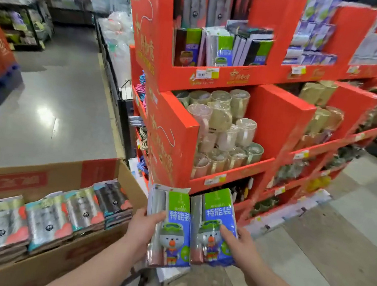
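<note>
My left hand [142,225] grips a flat blue-and-green packet [172,220] printed with a cartoon bear, thumb lying across its front. Beside it, my right hand [240,245] holds a second matching packet [215,218], thumb on its face. The two packets sit side by side, edges touching, low in front of a red cardboard display stand [173,127]. Packets of the same kind stand upright in the stand's top compartment [222,51].
An open cardboard box [63,171] at my left holds rows of darker packets [47,218]. The stand's middle tier is stacked with wrapped cups [224,128]. A grey aisle floor [48,95] runs off to the left, with shelving beyond.
</note>
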The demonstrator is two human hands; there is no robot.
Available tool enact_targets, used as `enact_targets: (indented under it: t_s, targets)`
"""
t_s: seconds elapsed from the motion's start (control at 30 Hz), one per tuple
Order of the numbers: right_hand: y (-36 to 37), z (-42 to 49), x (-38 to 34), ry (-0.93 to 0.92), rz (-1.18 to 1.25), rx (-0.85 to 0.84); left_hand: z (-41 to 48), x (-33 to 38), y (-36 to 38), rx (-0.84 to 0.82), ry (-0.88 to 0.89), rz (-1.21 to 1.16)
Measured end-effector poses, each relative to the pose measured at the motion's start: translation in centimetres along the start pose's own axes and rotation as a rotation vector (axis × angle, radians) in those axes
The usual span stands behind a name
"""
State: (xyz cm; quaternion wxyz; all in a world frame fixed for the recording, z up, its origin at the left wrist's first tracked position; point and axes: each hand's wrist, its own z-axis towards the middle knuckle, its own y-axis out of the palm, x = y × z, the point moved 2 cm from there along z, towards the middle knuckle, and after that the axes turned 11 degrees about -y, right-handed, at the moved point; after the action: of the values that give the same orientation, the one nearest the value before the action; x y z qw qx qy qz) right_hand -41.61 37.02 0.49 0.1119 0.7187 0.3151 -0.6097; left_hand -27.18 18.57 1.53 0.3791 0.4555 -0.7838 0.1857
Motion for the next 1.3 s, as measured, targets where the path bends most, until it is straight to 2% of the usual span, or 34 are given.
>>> enact_targets:
  t_s: [0.33,0.67,1.07,1.3]
  targets:
    - [-13.3,-4.0,-0.2,-0.05,0.129,0.174,-4.8,-1.5,11.9,-0.166,0.056,0.098]
    - [-19.9,-2.3,-3.0,-0.155,0.22,0.258,-6.0,2.6,19.7,-0.261,0.133,0.131]
    - [-28.5,6.9,-7.0,-0.227,0.209,0.374,-1.4,9.5,33.0,-0.443,0.1,0.059]
    - [-29.7,15.4,-11.5,-0.302,0.191,0.352,2.6,16.9,36.4,-0.46,0.174,-0.004]
